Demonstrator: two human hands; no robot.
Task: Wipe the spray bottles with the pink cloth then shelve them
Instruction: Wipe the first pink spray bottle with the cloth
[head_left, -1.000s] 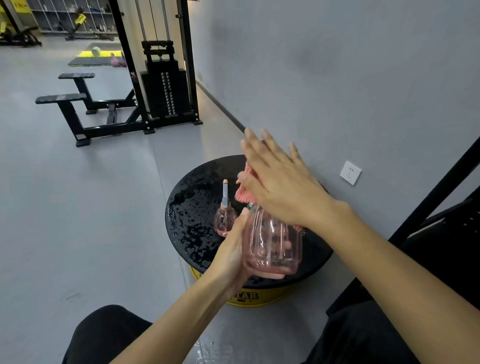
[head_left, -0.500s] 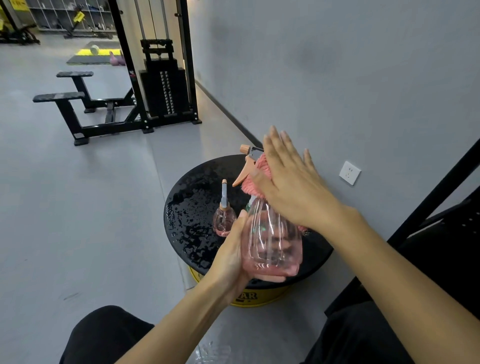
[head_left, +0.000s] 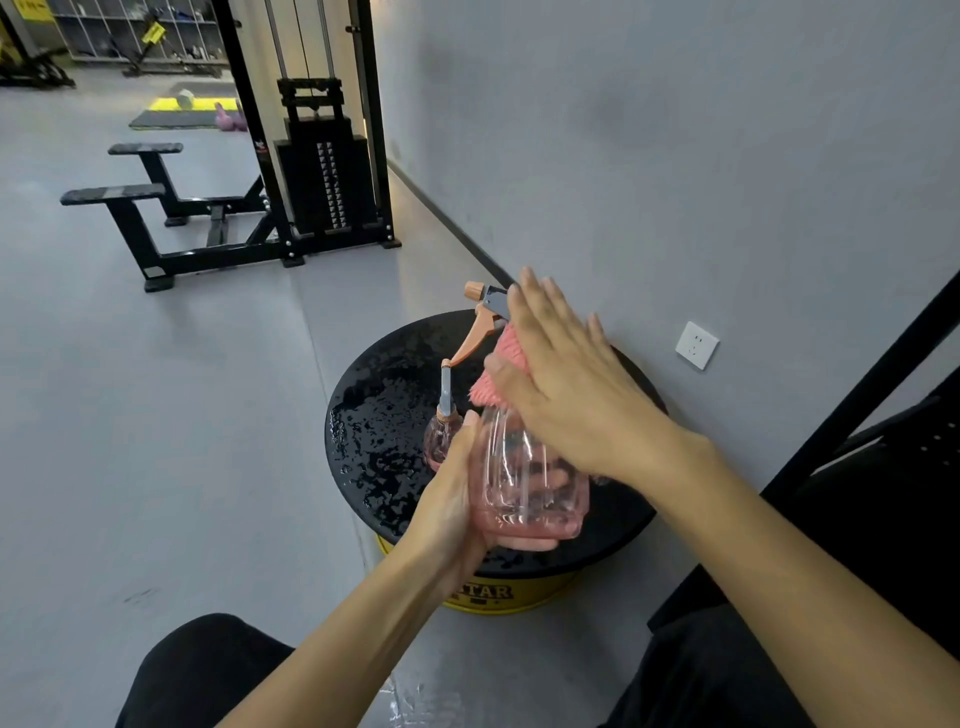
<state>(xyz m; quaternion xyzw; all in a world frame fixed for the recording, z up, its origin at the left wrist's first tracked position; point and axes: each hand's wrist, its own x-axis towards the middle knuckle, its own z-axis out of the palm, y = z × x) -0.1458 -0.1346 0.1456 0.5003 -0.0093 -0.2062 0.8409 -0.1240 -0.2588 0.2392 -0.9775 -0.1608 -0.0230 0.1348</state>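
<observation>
- Above the black round platform (head_left: 374, 415), the fingers (head_left: 545, 322) of the right hand (head_left: 566, 395) lie straight and close together. They press the pink cloth (head_left: 501, 358) flat against the neck and shoulder of the large spray bottle (head_left: 530, 483).
- The right hand pinches nothing; palm and fingers alone carry the cloth.
- The left hand (head_left: 457, 499) clamps the bottle's base above the platform's near side, thumb up the wall and fingers curled underneath.
- Procedure: hold the left grip firm and turn the bottle under the cloth so that each rib is covered. Then work the cloth round the trigger head (head_left: 485, 312), which projects clear of it.
- Caution: the bottle wall is clear pink plastic with vertical ribs. It looks smooth and is probably slippery when wet.
- The cloth is nubbed and soft, like chenille.
- The small spray bottle (head_left: 441, 441), round-bodied with a slim grey nozzle, stands on the platform. Whether it is wiped cannot be told.
- The platform top is black and beaded with water.
</observation>
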